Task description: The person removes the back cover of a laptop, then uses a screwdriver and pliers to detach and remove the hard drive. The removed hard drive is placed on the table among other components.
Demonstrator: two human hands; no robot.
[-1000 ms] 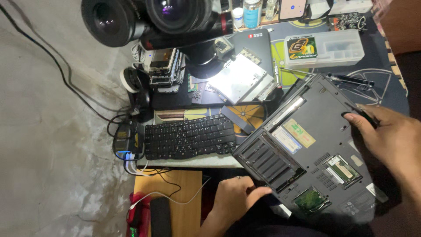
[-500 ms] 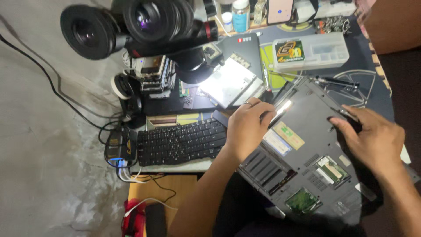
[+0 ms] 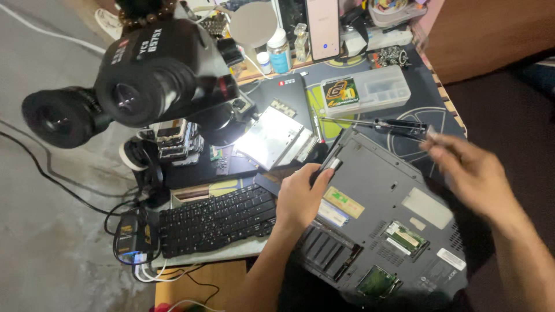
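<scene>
A black keyboard point(image 3: 217, 222) lies at the left under the microscope eyepieces point(image 3: 136, 86). The left hand point(image 3: 300, 199) grips the near-left edge of the upturned grey laptop point(image 3: 384, 225), which lies on the mat. Its covers look already off: memory and a circuit board show, with a yellow-green label by the left hand and white stickers further right. Behind, a clear parts box point(image 3: 367, 89) bears a green-and-black label. The right hand point(image 3: 474, 173), blurred, pinches something small; the laptop's base is not yet removed.
</scene>
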